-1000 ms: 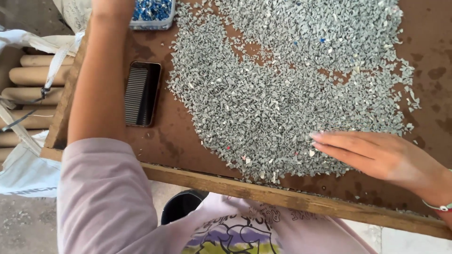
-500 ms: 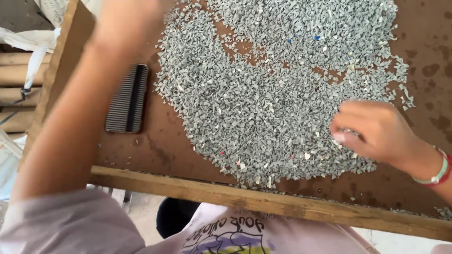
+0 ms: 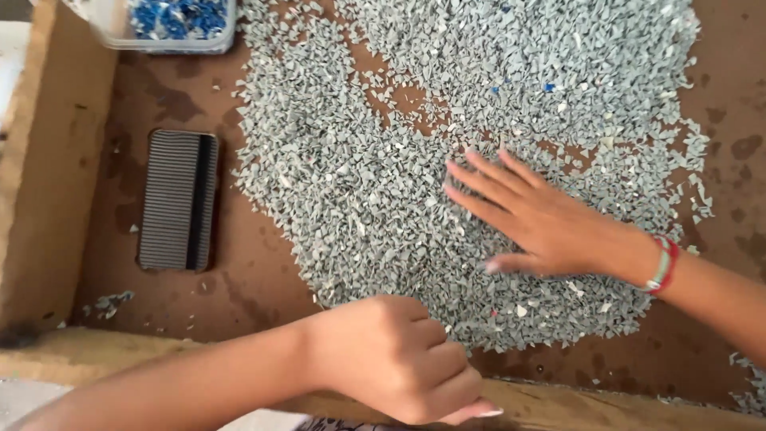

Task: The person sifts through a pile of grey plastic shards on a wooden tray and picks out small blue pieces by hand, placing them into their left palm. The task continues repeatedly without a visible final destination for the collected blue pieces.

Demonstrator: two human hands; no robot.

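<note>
Head view is showing the right hand [image 3: 550, 219] lying flat, fingers spread, gripping nothing, on the spread of grey plastic flakes [image 3: 375, 183] covering the brown board [image 3: 255, 279]; the left hand [image 3: 395, 359] is curling into a fist beside the flakes' near edge, contents hidden.

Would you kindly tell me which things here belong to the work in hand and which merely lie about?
In hand:
- grey plastic flakes
- flat right hand
- fisted left hand
- clear tub of blue bits

Lying about:
- black ribbed comb-like block
- brown wooden tray

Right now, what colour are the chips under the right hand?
Grey chips under the right hand, in the head view.
</note>
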